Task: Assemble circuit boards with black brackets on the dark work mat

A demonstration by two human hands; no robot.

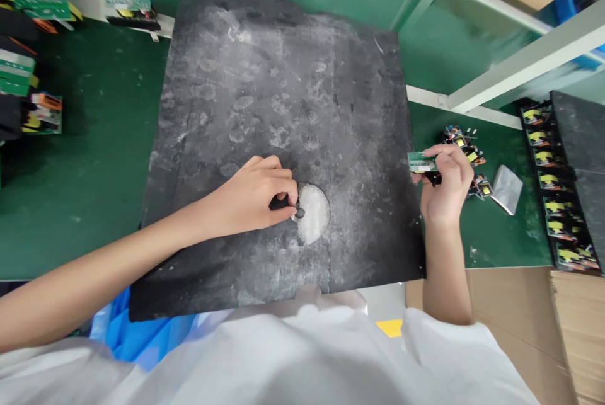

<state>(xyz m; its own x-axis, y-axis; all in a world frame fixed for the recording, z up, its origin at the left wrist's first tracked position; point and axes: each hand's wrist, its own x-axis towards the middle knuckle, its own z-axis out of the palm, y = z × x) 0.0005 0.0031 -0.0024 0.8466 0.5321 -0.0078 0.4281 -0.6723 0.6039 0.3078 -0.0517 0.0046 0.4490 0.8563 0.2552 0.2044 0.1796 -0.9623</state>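
1. At the far left, green boards [40,0] sit on the green worktop [104,140].
2. The left hand [258,194] is over the big black mat [283,77]. Its fingers curl in, thumb and fingertip close together.
3. They are at the pale round disc [316,216] on the mat; I cannot tell if they grip it.
4. The right hand [447,181] pinches a small circuit board [420,162] by the mat's right edge.
5. Farther right are a grey block [508,189] and a row of yellow parts [548,179].

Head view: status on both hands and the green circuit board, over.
Right hand pinching green circuit board by right edge of black mat. Left hand at left edge of pale round disc. Circuit assemblies close beside right hand.
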